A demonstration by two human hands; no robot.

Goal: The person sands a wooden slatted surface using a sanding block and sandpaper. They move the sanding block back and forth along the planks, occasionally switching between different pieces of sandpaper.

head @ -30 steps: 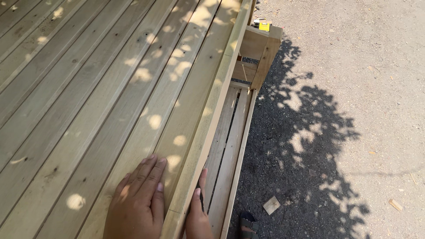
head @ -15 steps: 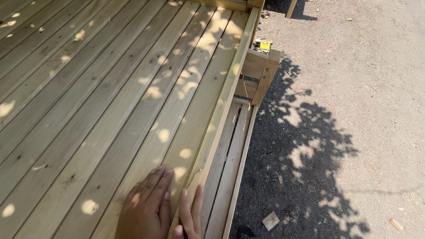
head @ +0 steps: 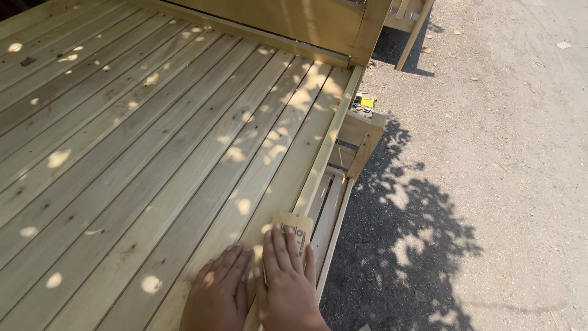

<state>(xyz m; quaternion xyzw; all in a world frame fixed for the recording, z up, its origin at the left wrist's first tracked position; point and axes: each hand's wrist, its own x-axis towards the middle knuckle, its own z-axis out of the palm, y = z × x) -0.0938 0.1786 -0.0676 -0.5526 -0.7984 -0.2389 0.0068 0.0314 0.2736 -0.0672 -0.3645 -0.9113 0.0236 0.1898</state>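
The right hand (head: 286, 279) lies flat with its fingers pressed together on a tan sheet of sandpaper (head: 293, 227), pinning it to the outermost plank at the deck's edge (head: 318, 165). The left hand (head: 219, 293) rests just beside it, palm down and fingers together, flat on the wooden deck (head: 153, 141), touching the boards and not the sheet. Past the edge, lower wooden steps (head: 334, 211) run alongside, and beyond them grey pavement (head: 490, 122) carries leafy shadow. A small yellow object (head: 366, 102) sits on the step frame farther up
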